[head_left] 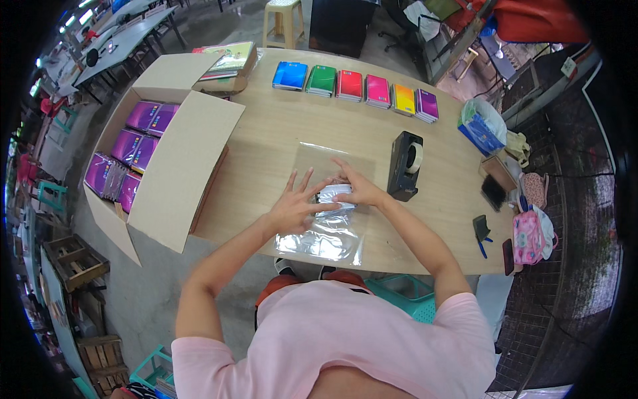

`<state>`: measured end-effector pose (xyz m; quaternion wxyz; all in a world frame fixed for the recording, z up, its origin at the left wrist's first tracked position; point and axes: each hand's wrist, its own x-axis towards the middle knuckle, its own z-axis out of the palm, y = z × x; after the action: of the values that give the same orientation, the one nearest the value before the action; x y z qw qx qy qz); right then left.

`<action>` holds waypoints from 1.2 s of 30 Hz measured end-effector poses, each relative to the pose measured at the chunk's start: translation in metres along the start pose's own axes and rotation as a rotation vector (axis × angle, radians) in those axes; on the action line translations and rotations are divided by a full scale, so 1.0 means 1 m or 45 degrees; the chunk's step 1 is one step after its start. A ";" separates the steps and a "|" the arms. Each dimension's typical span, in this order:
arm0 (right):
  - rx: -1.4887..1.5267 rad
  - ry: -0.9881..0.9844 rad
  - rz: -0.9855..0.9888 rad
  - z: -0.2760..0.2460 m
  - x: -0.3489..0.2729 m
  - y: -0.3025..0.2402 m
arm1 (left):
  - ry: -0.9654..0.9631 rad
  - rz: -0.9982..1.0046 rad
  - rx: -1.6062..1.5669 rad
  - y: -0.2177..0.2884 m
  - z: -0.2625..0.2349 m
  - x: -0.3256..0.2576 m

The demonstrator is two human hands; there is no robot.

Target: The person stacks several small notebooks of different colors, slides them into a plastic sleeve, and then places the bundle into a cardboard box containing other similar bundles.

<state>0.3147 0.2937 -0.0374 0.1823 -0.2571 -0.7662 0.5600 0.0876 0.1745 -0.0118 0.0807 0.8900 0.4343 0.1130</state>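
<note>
A clear plastic sheet (pixel 325 243) lies on the table in front of me, its lower part wrinkled and shiny. On it sits a small white-faced block (pixel 327 193), perhaps a notebook stack; plastic and fingers partly cover it. My left hand (pixel 296 205) rests at its left side with fingers spread, the lower ones over the block's near edge. My right hand (pixel 359 188) is at its right side, thumb across the white face and index finger stretched toward the far side. Some right fingertips are hidden. To the right of my right hand stands a black tape dispenser (pixel 402 174).
At left, an open cardboard box (pixel 183 166) holds several purple notebook packs (pixel 133 143). Several coloured notebook stacks (pixel 349 85) line the table's far side. Scissors (pixel 484 249), a phone (pixel 508 257), a pink pouch (pixel 528 236) and a blue bin (pixel 482 130) are at right.
</note>
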 end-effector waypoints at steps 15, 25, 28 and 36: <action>0.284 -0.056 0.161 -0.002 -0.001 0.008 | 1.067 -0.376 -0.737 0.060 -0.031 0.020; 0.323 0.073 0.114 0.000 0.001 0.009 | 0.941 -0.553 -0.686 0.041 0.059 0.031; 0.415 0.306 0.014 -0.001 -0.002 0.013 | 0.954 -0.602 -0.722 0.044 0.061 0.037; -0.167 0.367 -0.187 0.010 -0.013 -0.021 | 0.915 -0.899 -1.368 0.031 0.047 0.037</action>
<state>0.3157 0.2728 -0.0202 0.3136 -0.2895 -0.7837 0.4514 0.1462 0.1827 -0.0443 0.3900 0.4429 0.5794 0.5622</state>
